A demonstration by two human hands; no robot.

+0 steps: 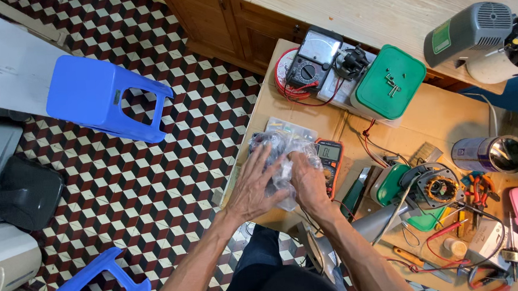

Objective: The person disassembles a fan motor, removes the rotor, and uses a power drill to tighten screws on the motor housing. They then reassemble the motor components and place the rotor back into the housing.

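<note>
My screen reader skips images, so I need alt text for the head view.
Seen from above, the left hand and right hand clasp a crumpled clear plastic bag at the edge of a cluttered wooden workbench, beside an orange digital multimeter.

Both hands (281,182) together (fingers spread) — forearms converging

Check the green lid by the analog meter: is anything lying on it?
Yes. The green lid lies flat, with a few small screws on top.
</note>
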